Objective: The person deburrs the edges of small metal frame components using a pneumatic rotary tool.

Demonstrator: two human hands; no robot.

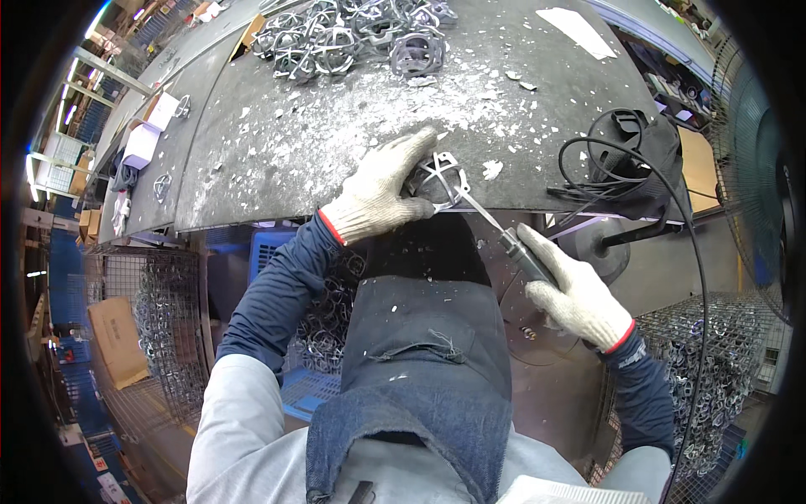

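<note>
My left hand [379, 186], in a cream knit glove with a red cuff edge, grips a silvery openwork metal part [442, 178] at the table's near edge. Its fingers lie over the far side and the thumb is on the near side, hiding part of it. In my right hand [579, 296], gloved the same way, is a hand tool [527, 257] with a black handle and a long, narrow metal blade. The blade slants up and left, its tip at the right side of the part. Whether the tip touches cannot be told.
White flakes and dust cover much of the dark table [277, 109]. A heap of similar metal parts [336, 38] lies at its far side. Black cable [693, 210] hangs at right beside a fan [756, 160]. Wire baskets of parts [705, 361] stand below on both sides.
</note>
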